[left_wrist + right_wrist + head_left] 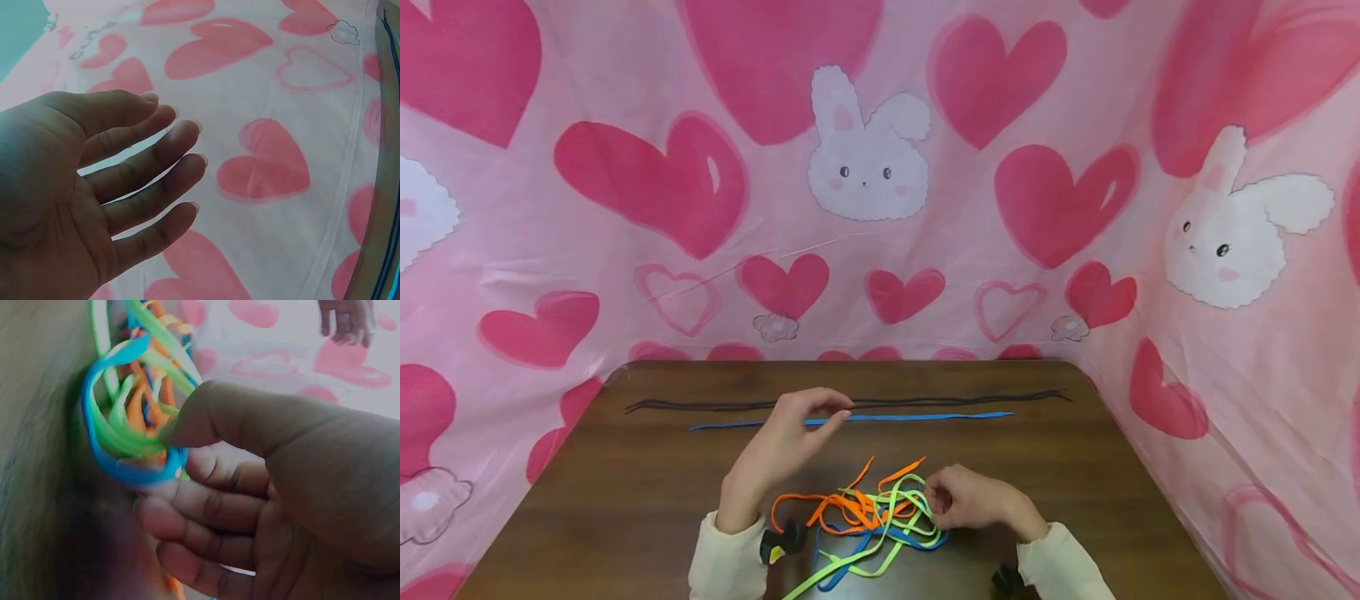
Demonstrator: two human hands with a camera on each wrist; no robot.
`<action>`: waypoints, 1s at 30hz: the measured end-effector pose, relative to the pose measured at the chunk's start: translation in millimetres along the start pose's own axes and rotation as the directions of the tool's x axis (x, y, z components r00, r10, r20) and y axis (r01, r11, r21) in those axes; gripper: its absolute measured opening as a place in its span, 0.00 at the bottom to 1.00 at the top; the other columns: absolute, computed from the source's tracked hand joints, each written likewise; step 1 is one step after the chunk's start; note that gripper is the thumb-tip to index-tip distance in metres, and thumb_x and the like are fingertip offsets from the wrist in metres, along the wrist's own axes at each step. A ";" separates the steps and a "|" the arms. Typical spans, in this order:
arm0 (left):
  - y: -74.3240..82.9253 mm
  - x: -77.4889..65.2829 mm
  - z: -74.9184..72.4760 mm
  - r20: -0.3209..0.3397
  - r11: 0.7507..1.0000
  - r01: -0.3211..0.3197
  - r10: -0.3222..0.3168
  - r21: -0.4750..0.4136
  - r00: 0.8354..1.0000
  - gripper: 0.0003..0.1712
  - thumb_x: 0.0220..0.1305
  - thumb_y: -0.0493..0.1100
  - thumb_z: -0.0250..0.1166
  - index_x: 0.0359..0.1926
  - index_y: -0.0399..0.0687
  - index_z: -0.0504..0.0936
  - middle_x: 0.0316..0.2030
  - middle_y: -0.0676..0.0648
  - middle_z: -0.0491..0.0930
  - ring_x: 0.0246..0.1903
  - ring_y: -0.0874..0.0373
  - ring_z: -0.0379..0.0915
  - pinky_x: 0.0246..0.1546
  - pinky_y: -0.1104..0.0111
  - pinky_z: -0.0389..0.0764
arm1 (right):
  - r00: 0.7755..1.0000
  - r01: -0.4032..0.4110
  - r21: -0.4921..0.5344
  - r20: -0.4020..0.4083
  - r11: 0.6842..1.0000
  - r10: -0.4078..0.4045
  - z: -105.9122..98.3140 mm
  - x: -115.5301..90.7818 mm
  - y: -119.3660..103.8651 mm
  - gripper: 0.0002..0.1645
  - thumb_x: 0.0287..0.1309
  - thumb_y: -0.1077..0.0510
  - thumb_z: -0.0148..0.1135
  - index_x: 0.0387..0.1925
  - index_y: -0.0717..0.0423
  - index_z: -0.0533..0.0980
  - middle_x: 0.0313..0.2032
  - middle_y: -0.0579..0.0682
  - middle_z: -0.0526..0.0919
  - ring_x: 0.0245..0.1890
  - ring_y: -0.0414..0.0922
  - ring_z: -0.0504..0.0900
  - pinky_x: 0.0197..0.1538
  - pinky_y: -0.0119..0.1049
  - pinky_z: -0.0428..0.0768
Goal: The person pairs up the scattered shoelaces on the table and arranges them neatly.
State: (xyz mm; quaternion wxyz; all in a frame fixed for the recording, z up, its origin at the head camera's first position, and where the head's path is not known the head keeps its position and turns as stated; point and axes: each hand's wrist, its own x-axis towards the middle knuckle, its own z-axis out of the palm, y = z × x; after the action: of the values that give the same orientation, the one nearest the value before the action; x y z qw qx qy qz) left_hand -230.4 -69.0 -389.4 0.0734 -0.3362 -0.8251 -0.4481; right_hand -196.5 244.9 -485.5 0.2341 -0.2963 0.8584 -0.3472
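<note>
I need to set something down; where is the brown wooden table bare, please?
The table is bare left of the cream left sleeve and right of the cream right sleeve, to its edges. Tangled orange, lime and blue flat laces crowd the front centre.

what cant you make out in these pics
Head view: the rest of the green lace, cut off by the bottom edge.
Head view: parts of the flat blue lace and black laces, hidden behind the left hand.
Head view: how the lower strands of the lace tangle cross, covered by upper ones.
Right wrist view: strands under the right hand's thumb, hidden by it.
Left wrist view: most of the black laces, cut off by the right edge.
</note>
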 end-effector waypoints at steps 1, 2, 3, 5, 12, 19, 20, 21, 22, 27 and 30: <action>-0.5 -1.4 0.1 -0.005 1.000 0.001 -0.001 0.013 1.000 0.07 0.67 0.39 0.69 0.45 0.51 0.87 0.42 0.57 0.86 0.42 0.64 0.82 0.48 0.59 0.84 | 1.000 0.013 0.004 -0.006 1.000 -0.013 -0.6 -0.1 -3.5 0.08 0.55 0.68 0.65 0.29 0.53 0.76 0.23 0.35 0.72 0.23 0.28 0.68 0.29 0.24 0.69; -1.3 -2.8 0.2 -0.010 1.000 0.002 -0.002 0.024 1.000 0.07 0.66 0.39 0.70 0.44 0.51 0.87 0.42 0.57 0.86 0.41 0.65 0.81 0.48 0.59 0.84 | 1.000 0.025 0.007 -0.010 1.000 -0.025 -1.6 -0.3 -7.1 0.08 0.55 0.69 0.65 0.31 0.54 0.77 0.24 0.35 0.72 0.24 0.28 0.68 0.30 0.24 0.70; -2.6 -3.8 0.6 -0.014 0.999 0.000 0.001 0.037 1.000 0.07 0.66 0.38 0.70 0.44 0.51 0.87 0.41 0.58 0.86 0.41 0.65 0.81 0.48 0.60 0.83 | 0.999 0.036 0.001 -0.015 0.999 -0.036 -2.9 -0.8 -11.0 0.08 0.55 0.69 0.66 0.33 0.54 0.78 0.24 0.35 0.73 0.24 0.28 0.68 0.30 0.24 0.71; -4.7 -5.0 1.1 -0.012 0.999 0.002 -0.001 0.052 1.000 0.07 0.66 0.39 0.70 0.44 0.52 0.87 0.41 0.59 0.86 0.41 0.66 0.80 0.47 0.61 0.82 | 0.998 0.049 -0.022 -0.026 0.999 -0.049 -6.4 -2.6 -19.4 0.08 0.57 0.68 0.68 0.37 0.55 0.79 0.25 0.35 0.75 0.24 0.28 0.69 0.31 0.24 0.72; -6.1 -6.0 3.4 -0.007 0.998 0.015 -0.015 0.056 1.000 0.07 0.66 0.39 0.70 0.44 0.52 0.87 0.40 0.57 0.86 0.41 0.65 0.79 0.47 0.61 0.82 | 0.997 0.001 -0.153 -0.070 0.988 -0.012 -16.8 -8.0 -51.5 0.12 0.56 0.57 0.76 0.41 0.52 0.84 0.22 0.33 0.75 0.24 0.28 0.70 0.31 0.25 0.74; 0.8 -8.3 4.6 -0.011 0.997 -0.019 0.020 0.071 1.000 0.06 0.65 0.39 0.71 0.43 0.50 0.88 0.39 0.58 0.86 0.42 0.65 0.81 0.47 0.60 0.83 | 0.979 -0.001 -0.308 -0.196 0.952 -0.062 -25.9 -10.8 -86.5 0.02 0.64 0.51 0.69 0.36 0.41 0.86 0.24 0.29 0.79 0.27 0.29 0.72 0.34 0.27 0.73; 1.6 -8.7 4.1 -0.009 0.997 -0.026 0.026 0.071 1.000 0.07 0.65 0.39 0.71 0.43 0.50 0.88 0.39 0.58 0.86 0.42 0.65 0.81 0.47 0.59 0.83 | 0.974 0.005 -0.306 -0.212 0.952 -0.074 -27.9 -11.2 -91.3 0.04 0.66 0.51 0.67 0.37 0.41 0.86 0.27 0.29 0.81 0.29 0.29 0.74 0.37 0.27 0.75; 2.3 -8.8 3.8 -0.008 0.997 -0.035 0.036 0.071 0.999 0.07 0.65 0.39 0.71 0.43 0.50 0.88 0.39 0.58 0.86 0.42 0.65 0.81 0.47 0.60 0.83 | 0.970 0.015 -0.300 -0.228 0.954 -0.087 -29.9 -11.7 -95.9 0.05 0.68 0.53 0.65 0.38 0.42 0.86 0.30 0.29 0.83 0.31 0.28 0.75 0.39 0.28 0.77; 2.7 -8.8 3.9 -0.008 0.997 -0.044 0.044 0.070 0.999 0.07 0.65 0.38 0.71 0.43 0.50 0.88 0.39 0.58 0.86 0.41 0.66 0.81 0.47 0.60 0.83 | 0.966 0.023 -0.284 -0.239 0.958 -0.094 -32.2 -12.6 -100.3 0.07 0.70 0.54 0.63 0.40 0.43 0.86 0.33 0.30 0.84 0.33 0.28 0.77 0.42 0.28 0.78; 6.6 -9.1 6.8 0.018 0.997 -0.071 0.070 0.040 0.997 0.07 0.66 0.38 0.70 0.44 0.51 0.87 0.39 0.57 0.86 0.41 0.66 0.80 0.45 0.65 0.82 | 0.953 0.091 -0.229 -0.264 0.969 -0.152 -39.5 -17.2 -113.9 0.11 0.71 0.60 0.60 0.49 0.46 0.85 0.43 0.32 0.86 0.40 0.30 0.82 0.49 0.32 0.82; 10.9 -8.7 11.8 0.036 0.995 -0.104 0.104 0.005 0.994 0.07 0.67 0.39 0.69 0.45 0.51 0.87 0.40 0.56 0.86 0.41 0.66 0.80 0.44 0.65 0.82 | 0.944 0.124 -0.188 -0.281 0.974 -0.174 -39.4 -17.6 -116.2 0.13 0.70 0.61 0.62 0.51 0.47 0.83 0.40 0.33 0.86 0.37 0.30 0.82 0.44 0.30 0.82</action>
State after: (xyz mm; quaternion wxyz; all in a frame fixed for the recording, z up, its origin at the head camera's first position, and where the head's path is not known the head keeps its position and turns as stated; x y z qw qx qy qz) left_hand -214.9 -59.9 -392.5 0.0828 -0.3863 -0.8092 -0.4349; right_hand -167.6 207.0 -371.1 0.0502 -0.3239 0.8849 -0.3309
